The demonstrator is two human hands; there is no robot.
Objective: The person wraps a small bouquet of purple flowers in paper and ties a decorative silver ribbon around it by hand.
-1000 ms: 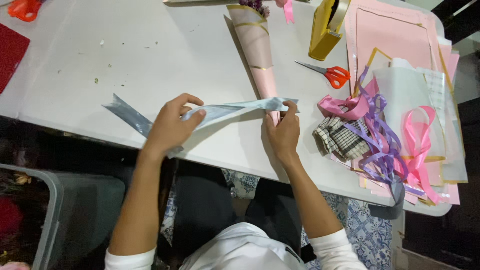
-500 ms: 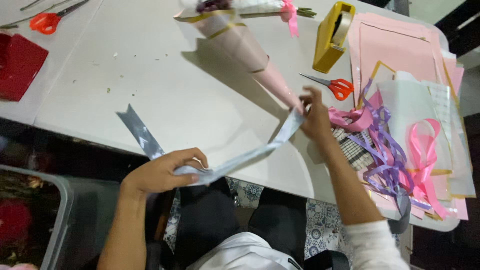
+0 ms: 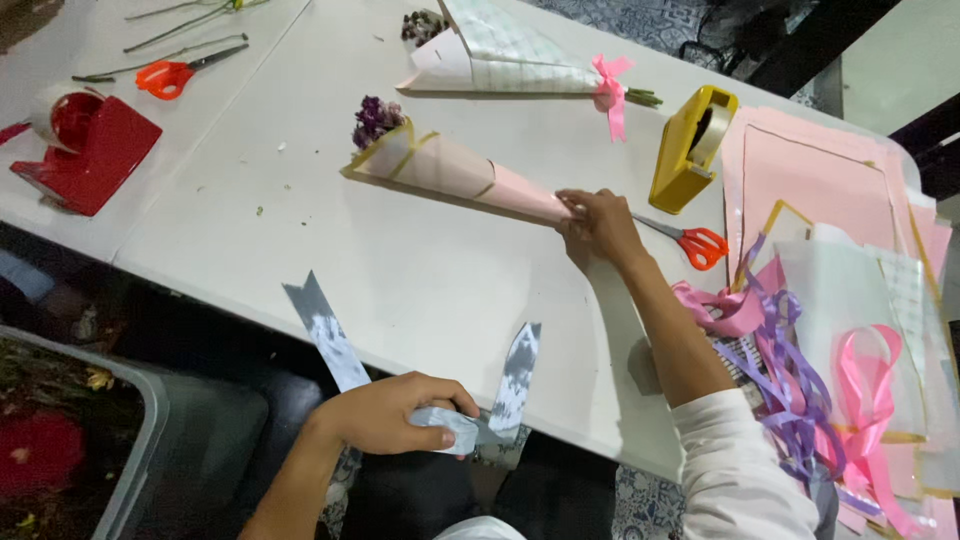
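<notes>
The left hand (image 3: 385,415) pinched a folded pale grey-blue ribbon (image 3: 440,415) at the near edge of the white desk (image 3: 300,240), its two cut ends fanning upward over the desk's edge. The right hand (image 3: 600,225) had its grip closed around the narrow tip of a pink paper-cone bouquet with dried purple flowers (image 3: 450,165), which lay flat mid-desk. Red-handled scissors (image 3: 690,240) lay just beside that hand, near a yellow tape dispenser (image 3: 690,150).
</notes>
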